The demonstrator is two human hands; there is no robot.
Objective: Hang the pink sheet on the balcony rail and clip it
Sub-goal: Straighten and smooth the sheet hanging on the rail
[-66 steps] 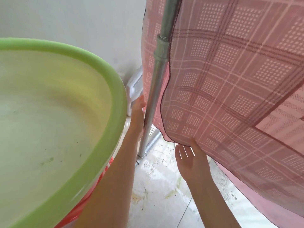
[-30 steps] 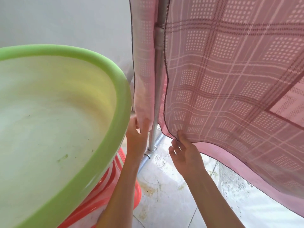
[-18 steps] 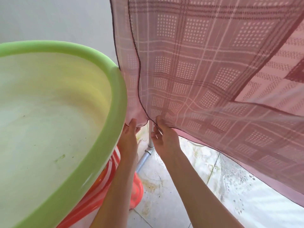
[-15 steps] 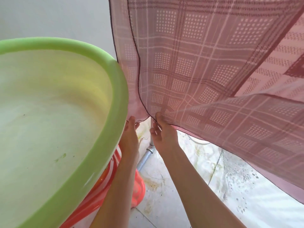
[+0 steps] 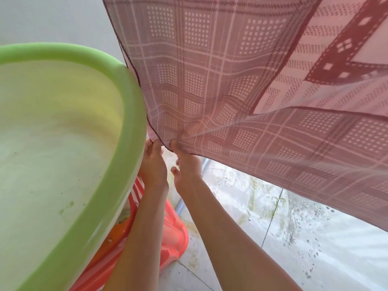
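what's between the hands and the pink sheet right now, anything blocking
Nothing visible. The left hand and right hand both already pinch the lower corner of the pink sheet. The green basin sits close on the left, beside the sheet's edge.

floor (image 5: 304, 238) — pale tiles, stained | on it — orange plastic stool (image 5: 172, 234)

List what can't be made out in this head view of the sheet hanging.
- Balcony rail and any clips: out of view, past the top edge or behind the pink sheet.
- Left hand and right hand fingertips: tucked behind the sheet's bottom corner.
- What the green basin rests on: the basin and the arms hide most of the orange plastic item below it.
- Sheet's full extent: cut off at the top and right edges.
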